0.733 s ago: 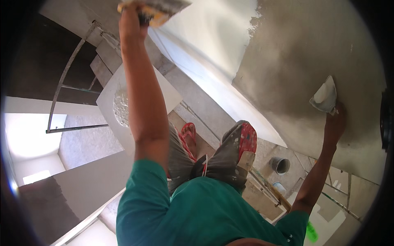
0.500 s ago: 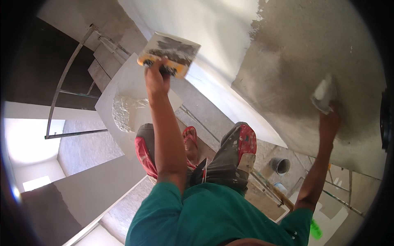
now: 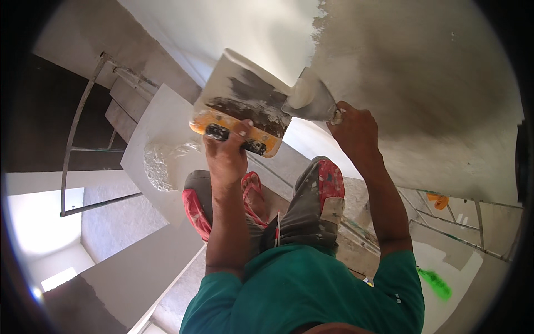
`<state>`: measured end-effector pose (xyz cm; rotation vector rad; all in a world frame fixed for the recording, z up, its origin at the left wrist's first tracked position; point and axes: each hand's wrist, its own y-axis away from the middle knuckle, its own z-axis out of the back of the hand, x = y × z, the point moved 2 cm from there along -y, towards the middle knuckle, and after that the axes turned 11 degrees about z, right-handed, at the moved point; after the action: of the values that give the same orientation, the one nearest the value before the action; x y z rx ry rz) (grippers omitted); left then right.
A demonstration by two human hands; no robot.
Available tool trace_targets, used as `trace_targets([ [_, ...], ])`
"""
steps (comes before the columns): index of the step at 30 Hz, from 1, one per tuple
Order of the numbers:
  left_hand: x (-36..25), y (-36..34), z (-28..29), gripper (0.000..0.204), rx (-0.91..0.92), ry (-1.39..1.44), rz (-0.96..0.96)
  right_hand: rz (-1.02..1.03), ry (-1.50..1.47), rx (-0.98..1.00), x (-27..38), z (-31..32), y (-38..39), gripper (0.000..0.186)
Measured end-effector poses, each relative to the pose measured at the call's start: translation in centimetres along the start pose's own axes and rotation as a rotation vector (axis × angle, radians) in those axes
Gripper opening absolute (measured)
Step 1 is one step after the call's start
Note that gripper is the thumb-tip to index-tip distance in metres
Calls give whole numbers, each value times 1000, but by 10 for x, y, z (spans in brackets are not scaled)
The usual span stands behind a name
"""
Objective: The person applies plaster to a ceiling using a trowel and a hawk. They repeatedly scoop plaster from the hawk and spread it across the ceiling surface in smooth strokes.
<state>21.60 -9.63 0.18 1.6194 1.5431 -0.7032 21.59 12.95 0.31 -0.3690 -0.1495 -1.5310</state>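
My left hand (image 3: 227, 153) grips a wide putty spreader (image 3: 243, 92) by its orange and black handle. Grey and white smears cover the broad blade, which is tilted up in front of me. In my right hand (image 3: 354, 131) is a smaller putty knife (image 3: 309, 99) with a lump of white paste on its blade. That blade's tip meets or overlaps the right edge of the wide spreader; whether they touch I cannot tell. Behind the tools stands the wall (image 3: 400, 72), part bright white and part grey and damp-looking.
A pale board (image 3: 167, 117) with a heap of white paste (image 3: 161, 164) lies to my left, beside a metal scaffold frame (image 3: 72, 128). More metal bars (image 3: 453, 222) run at the lower right, near a bright green object (image 3: 435, 284) and an orange item (image 3: 438, 200).
My right hand has come off the wall and leftward, bringing the putty knife to the wide spreader. The left hand has lowered the spreader slightly, closer to me.
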Motion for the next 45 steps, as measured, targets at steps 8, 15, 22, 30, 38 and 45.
trace_targets([
  [8,-1,-14,-13,53,396,-1297,-785,37,24,7,-9,17,-4,27],
  [15,-22,-90,43,41,342,-1573,-858,236,156,-156,-35,42,-9,35],
  [22,28,-181,130,37,75,-1274,-582,-6,220,-237,-109,88,-18,39],
  [30,36,-320,168,31,-351,-929,83,-28,223,-287,-148,124,-9,31],
  [38,171,-384,277,19,-541,-585,409,-327,-43,-162,-199,123,4,29],
  [45,338,-375,306,24,-610,-317,671,-403,466,-5,-258,165,43,48],
])
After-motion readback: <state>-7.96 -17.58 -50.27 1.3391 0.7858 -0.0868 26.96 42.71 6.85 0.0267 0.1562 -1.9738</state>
